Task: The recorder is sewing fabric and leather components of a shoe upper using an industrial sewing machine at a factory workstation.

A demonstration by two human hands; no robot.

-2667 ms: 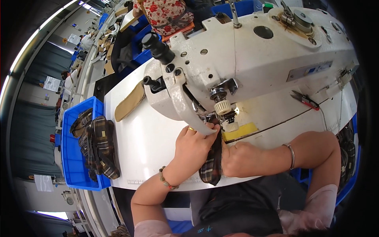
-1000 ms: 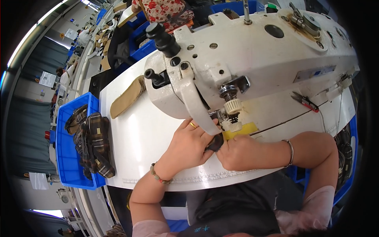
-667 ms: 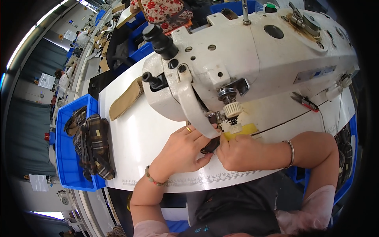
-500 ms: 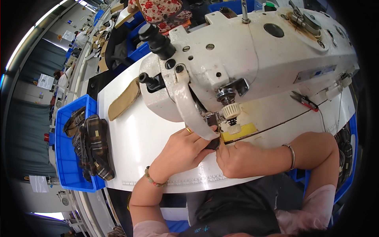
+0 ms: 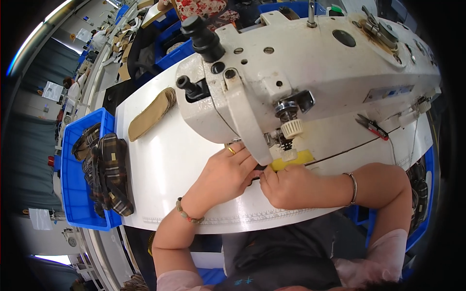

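Observation:
A white sewing machine arches over both of my hands. Below its needle end, my left hand has its fingers closed on a small dark fabric piece, mostly covered by the fingers and the machine's pale curved arm. My right hand pinches the near edge of the same piece, knuckles bent, fingertips touching those of the left. A yellow plate lies on the bed just beyond my right hand. The needle and presser foot are hidden.
On the left, a blue bin holds plaid fabric shoe pieces. Stacked tan insole-shaped pieces lie on the white table. Red-handled thread snips rest right of the machine. Another person in a floral garment is beyond.
Less of the dark fabric piece shows now; it and my left fingers sit further beneath the machine's arm. Right hand stays pinched beside it. The whole view has shifted slightly.

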